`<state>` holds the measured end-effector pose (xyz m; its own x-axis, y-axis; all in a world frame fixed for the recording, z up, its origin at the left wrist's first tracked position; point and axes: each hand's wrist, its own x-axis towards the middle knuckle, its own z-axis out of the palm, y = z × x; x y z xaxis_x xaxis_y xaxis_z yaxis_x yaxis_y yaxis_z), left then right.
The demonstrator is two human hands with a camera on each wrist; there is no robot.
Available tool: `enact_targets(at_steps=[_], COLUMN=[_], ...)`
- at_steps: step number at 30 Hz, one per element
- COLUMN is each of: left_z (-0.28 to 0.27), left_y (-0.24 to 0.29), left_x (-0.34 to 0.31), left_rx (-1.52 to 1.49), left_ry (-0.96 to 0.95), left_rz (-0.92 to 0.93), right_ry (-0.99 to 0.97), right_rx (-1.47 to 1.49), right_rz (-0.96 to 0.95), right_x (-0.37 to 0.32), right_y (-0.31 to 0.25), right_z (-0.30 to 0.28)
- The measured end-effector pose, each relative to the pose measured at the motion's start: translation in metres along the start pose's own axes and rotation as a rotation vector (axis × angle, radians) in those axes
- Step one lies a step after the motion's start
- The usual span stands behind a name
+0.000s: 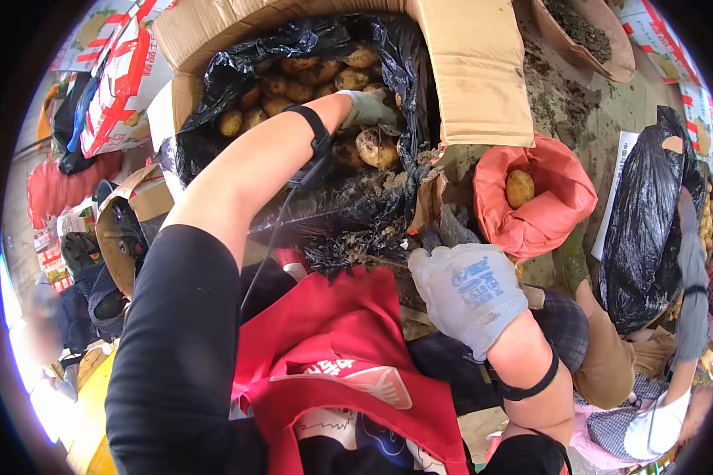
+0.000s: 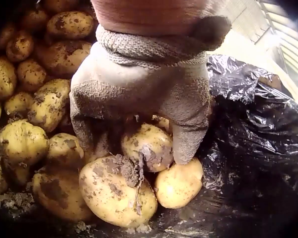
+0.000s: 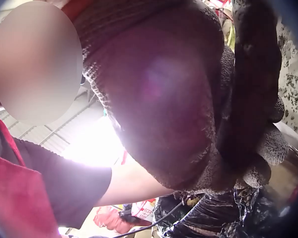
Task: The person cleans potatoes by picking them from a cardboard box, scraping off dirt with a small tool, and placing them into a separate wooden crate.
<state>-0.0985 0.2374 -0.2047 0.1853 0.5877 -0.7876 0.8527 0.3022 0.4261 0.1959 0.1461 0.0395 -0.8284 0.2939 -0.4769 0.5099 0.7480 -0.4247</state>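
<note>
My left hand (image 1: 368, 108), in a grey work glove, reaches down into a cardboard box lined with a black plastic bag (image 1: 317, 39). In the left wrist view its thumb and fingers curl round a soil-caked potato (image 2: 148, 146). A larger potato (image 2: 114, 193) lies just under it, and a small smooth potato (image 2: 179, 184) sits at one fingertip. My right hand (image 1: 471, 297), also gloved, hovers at the near right side of the box beside a red bag (image 1: 558, 218) with one potato (image 1: 520, 188) inside. In the right wrist view its fingers are loosely bent around nothing.
Several more potatoes (image 1: 317, 73) fill the far and left part of the box. A raised cardboard flap (image 1: 475, 71) sticks out on the right. A basin of soil (image 1: 582, 36) stands at the back right, with a black plastic bag (image 1: 646, 229) below it. Another person's arm (image 1: 689, 269) is at far right.
</note>
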Motion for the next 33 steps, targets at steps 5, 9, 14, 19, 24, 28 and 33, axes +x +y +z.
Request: enact_targets(at_steps=[5, 9, 14, 19, 24, 28, 33], left_z=[0.020, 0.038, 0.005, -0.001, 0.006, 0.044, 0.084], left_y=[-0.007, -0.045, -0.001, -0.008, 0.010, 0.038, 0.077], left_x=[0.025, 0.064, -0.026, -0.128, -0.244, -0.300, -0.329], left_rx=[0.135, 0.446, 0.043, -1.109, -1.480, -1.704, -1.680], left_ry=[0.163, 0.146, 0.141, 0.038, -0.054, -0.066, 0.192], left_rz=[0.109, 0.292, 0.041, 0.168, 0.528, 0.643, 0.541], right_ry=[0.009, 0.004, 0.023, 0.137, 0.553, 0.791, 0.790], right_rx=[-0.004, -0.022, 0.022, 0.047, 0.199, 0.417, 0.319], right_rz=[-0.010, -0.017, 0.006, -0.027, -0.139, -0.143, -0.003], right_x=[0.002, 0.004, 0.001, -0.005, -0.001, 0.000, -0.005], right_y=[-0.005, -0.008, -0.004, -0.007, -0.019, -0.036, -0.058], right_z=[0.002, 0.002, 0.004, 0.004, 0.009, 0.000, -0.009])
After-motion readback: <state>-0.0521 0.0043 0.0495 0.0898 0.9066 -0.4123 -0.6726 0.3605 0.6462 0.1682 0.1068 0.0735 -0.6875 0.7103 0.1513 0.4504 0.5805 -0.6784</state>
